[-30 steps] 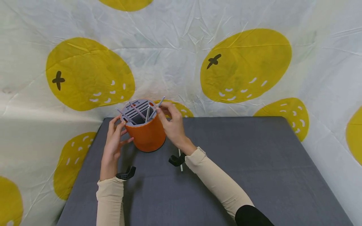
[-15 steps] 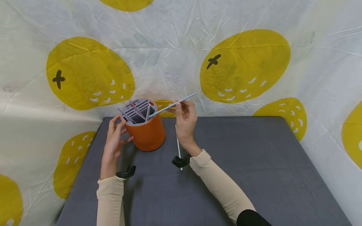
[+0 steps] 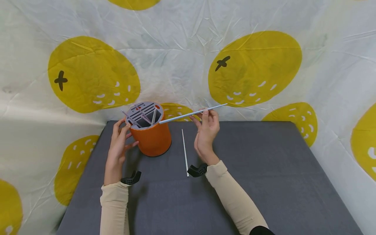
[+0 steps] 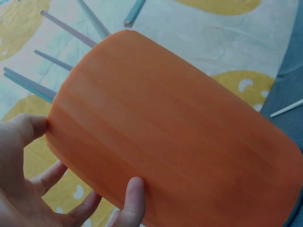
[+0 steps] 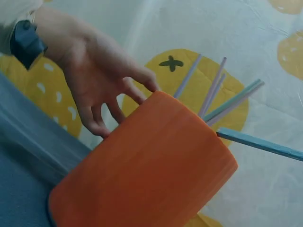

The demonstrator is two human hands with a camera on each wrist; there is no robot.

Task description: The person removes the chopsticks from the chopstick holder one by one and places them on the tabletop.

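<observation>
Two bare hands at work over dark grey cloth, and what a tidy shape sits between them: an orange holder, a rounded cylinder standing upright toward the back left of the table. Its wall looks smooth and matt, faint lengthwise bands running down it in the left wrist view. Up top, a pale grey lid, cut with long parallel slots and small round holes showing red-orange! Several thin sticks in mauve and pale tones lean out of it at assorted angles. On the near side, the left hand grips the holder, thumb at the rim, fingers spread and bent against the wall. Over to the right hand, and it's a neat pinch: thumb and fingertips on a slim, straight, light-blue stick, held slantwise in the air, its lower tip just beside the rim. Below, a white stick, narrow and tapered, lies flat on the cloth between holder and right wrist. Beige sleeves bunch softly at the cuffs; behind, a creased, faintly glossy white sheet carries big yellow ovals.
</observation>
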